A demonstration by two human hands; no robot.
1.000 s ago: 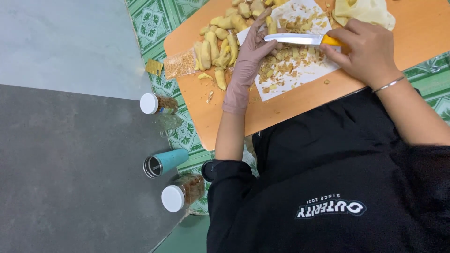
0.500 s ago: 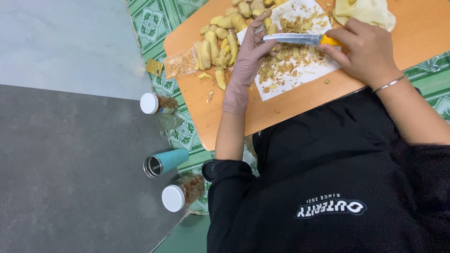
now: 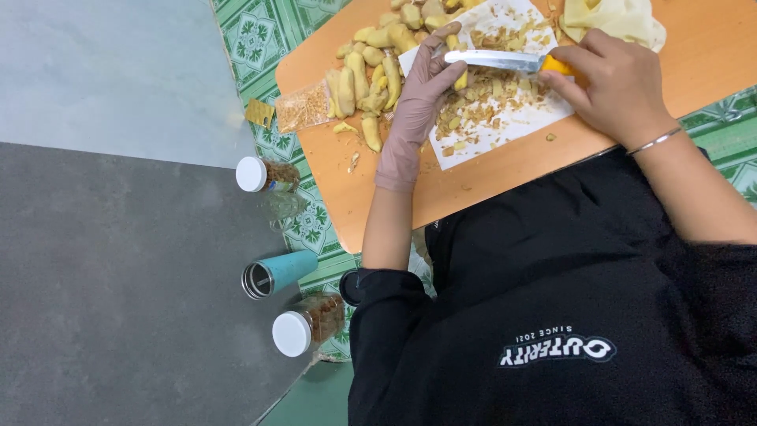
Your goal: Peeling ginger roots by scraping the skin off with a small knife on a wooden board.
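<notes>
We see the knife (image 3: 498, 61), yellow handle & silver blade, lying flat across the white paper (image 3: 505, 126) over a heap of chopped bits (image 3: 481, 99). The right hand (image 3: 611, 91) is clenched round the handle; a thin bangle (image 3: 653, 142) sits on that wrist. The left hand (image 3: 414, 102), in a pale glove, lies flat w/ fingers stretched, tips touching the blade near its point, so its grip is released, grasping nothing. Paper rests on an orange cutting board (image 3: 505, 177). Just beside the gloved hand, a pile of peeled pale-yellow root pieces (image 3: 371, 75); next to that a small clear bag (image 3: 303, 106) of brownish crumbs. A yellowish cloth (image 3: 615, 20) at the board's far corner. Board sits on a green patterned worktop (image 3: 260, 47). Off the board: two white-capped jars (image 3: 264, 175) (image 3: 303, 327) & a teal flask (image 3: 276, 274) between them. Black top (image 3: 568, 315) fills the lower frame.
</notes>
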